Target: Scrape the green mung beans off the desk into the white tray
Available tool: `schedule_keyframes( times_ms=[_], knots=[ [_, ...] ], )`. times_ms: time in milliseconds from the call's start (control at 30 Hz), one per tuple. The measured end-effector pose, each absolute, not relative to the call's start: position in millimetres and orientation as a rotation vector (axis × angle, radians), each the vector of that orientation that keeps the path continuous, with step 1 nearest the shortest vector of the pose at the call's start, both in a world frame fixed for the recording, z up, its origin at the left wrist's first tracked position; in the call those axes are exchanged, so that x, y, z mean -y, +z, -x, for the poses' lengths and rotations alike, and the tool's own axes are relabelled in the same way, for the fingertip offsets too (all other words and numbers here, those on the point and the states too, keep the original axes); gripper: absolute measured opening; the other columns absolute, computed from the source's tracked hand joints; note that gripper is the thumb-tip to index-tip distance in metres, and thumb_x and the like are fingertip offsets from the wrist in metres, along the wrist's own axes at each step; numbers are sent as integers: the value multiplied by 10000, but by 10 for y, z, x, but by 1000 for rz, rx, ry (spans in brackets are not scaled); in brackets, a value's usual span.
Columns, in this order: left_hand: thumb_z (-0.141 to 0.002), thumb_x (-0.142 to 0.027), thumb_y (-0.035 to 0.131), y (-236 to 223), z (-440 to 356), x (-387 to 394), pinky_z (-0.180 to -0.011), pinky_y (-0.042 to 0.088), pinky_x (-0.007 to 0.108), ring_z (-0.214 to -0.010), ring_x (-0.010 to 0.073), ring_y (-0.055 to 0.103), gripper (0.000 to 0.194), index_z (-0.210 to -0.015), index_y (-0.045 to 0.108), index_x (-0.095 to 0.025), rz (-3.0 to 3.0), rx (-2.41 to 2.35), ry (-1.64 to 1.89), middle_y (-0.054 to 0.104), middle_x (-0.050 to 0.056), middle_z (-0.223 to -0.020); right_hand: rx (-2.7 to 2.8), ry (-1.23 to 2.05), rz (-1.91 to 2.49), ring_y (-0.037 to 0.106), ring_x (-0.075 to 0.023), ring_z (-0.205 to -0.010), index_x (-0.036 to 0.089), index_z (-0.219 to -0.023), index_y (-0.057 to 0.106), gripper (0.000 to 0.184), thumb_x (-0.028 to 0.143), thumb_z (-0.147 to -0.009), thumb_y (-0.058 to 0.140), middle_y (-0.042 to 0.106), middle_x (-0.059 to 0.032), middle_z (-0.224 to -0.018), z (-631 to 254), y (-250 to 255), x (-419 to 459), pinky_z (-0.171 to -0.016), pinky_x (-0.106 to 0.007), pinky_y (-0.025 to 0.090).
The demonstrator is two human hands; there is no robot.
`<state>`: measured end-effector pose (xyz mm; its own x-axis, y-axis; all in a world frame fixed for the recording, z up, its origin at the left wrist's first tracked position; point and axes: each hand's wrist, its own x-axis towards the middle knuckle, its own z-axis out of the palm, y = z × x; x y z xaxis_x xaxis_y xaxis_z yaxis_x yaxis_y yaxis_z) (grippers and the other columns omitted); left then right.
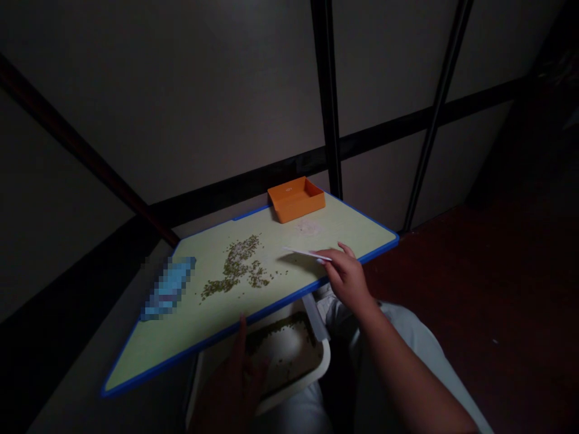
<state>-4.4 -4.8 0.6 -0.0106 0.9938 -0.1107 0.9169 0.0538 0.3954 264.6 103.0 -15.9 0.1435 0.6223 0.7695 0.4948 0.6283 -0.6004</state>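
Pinching a white strip (304, 253) narrowly between thumb and fingers of the right hand (347, 274), over the near right part of the worktop (357, 229). Judging by the pose, ready for use on the grains (242, 256) to the left. For good control, grip lightly close to the right end, lay the long edge down flat, and push in short, slow strokes to avoid scattering. Best to take small bunches, starting with the loose strays on the right. Use the left hand (235, 374), loosely parted in the gloom and holding nothing visible, to guard the near edge above the tray (323, 358).

As for looks: thin, straight and pale in the strip, probably just clear of the worktop, given the shadow beneath. Greenish brown in the grains, spread in a ragged patch across the middle, dense towards the far end, sparse at the fringes. Farther out, note an orange box (296, 211) at the far edge, a faint pale patch (308, 228) just near of it, and a blurred blue packet (172, 289) at the left
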Motion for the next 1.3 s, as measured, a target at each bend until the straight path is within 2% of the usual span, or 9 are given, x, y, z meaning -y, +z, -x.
schedule_keyframes(
  times_ms=[67,167,267,667,900,1100,1300],
  knots=[
    [-902,-618,265,7,46,45,-673,446,315,-698,186,628,836,-1568,57,-157,-1927,-1969,296,635,-25,-750,1534,155,928,729,-216,-880,265,-990,741,260,186,-939,499,799,-44,-981,-2598,-145,-1022,-1033,-499,417],
    [-899,-608,285,21,34,47,-666,445,310,-687,182,623,837,-1566,77,-147,-1931,-1959,301,634,-25,-742,1575,197,826,720,-213,-869,244,-993,746,257,185,-943,501,796,-58,-934,-2561,-121,-1006,-886,-406,510],
    [-915,-574,281,41,2,64,-676,442,309,-700,180,623,791,-1566,103,-163,-1920,-1981,331,628,-23,-753,1590,216,785,717,-212,-860,228,-997,750,264,176,-943,496,792,-71,-917,-2557,-99,-982,-778,-352,535],
    [-900,-616,313,-13,43,47,-695,445,328,-735,193,629,810,-1569,103,-209,-1915,-1999,335,630,-16,-783,1571,234,784,690,-198,-783,209,-905,727,210,181,-944,523,764,-61,-841,-2654,-18,-917,-743,-324,520],
    [-904,-610,281,-40,75,22,-681,462,324,-699,187,637,827,-1568,65,-167,-1914,-1985,306,645,-21,-759,1585,286,786,686,-204,-784,214,-878,726,220,206,-945,517,757,-57,-820,-2652,2,-901,-741,-334,520],
    [-900,-587,302,-36,82,13,-714,475,323,-753,202,665,804,-1562,141,-161,-1927,-1990,303,669,5,-764,1588,276,775,691,-207,-774,225,-881,734,227,237,-947,517,763,-54,-809,-2637,49,-872,-731,-341,523],
    [-915,-512,270,1,5,50,-707,469,308,-721,190,654,757,-1563,133,-145,-1924,-2020,366,670,3,-757,1258,298,864,680,-209,-790,232,-880,716,153,258,-904,567,748,-49,-849,-2696,26,-881,-715,-317,517]
  ],
)
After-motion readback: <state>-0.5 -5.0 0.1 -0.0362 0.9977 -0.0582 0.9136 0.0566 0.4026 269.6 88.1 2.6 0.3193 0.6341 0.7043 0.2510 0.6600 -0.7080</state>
